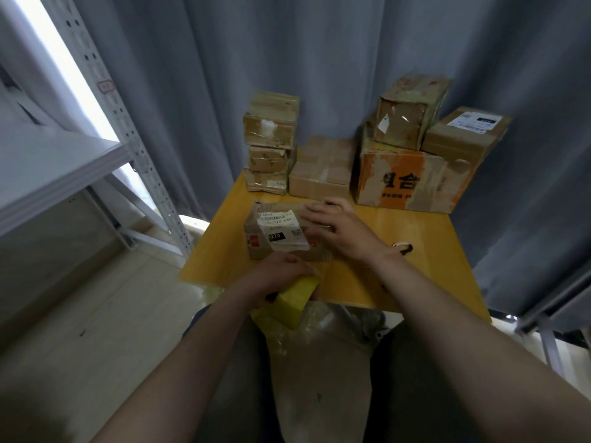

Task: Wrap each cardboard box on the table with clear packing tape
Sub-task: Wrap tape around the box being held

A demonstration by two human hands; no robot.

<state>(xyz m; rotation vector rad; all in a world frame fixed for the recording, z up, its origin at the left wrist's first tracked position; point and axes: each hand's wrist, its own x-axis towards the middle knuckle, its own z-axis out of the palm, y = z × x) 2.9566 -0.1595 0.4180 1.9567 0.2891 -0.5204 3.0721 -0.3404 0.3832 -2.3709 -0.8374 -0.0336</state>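
Observation:
A flat cardboard box (271,247) with a white shipping label lies on the near left part of the yellow wooden table (399,270). My right hand (335,230) rests flat on the box's right side, fingers spread and pointing left. My left hand (281,276) grips a yellowish roll of packing tape (295,298) at the table's front edge, just below the box. Whether a strip of tape runs from the roll onto the box is too faint to tell.
Along the table's back stand a stack of three small boxes (270,145), a flat box (323,169), and an orange-printed box (412,180) carrying two smaller boxes. Grey curtains hang behind. A metal shelf (64,161) stands left. Plastic wrap lies on my lap.

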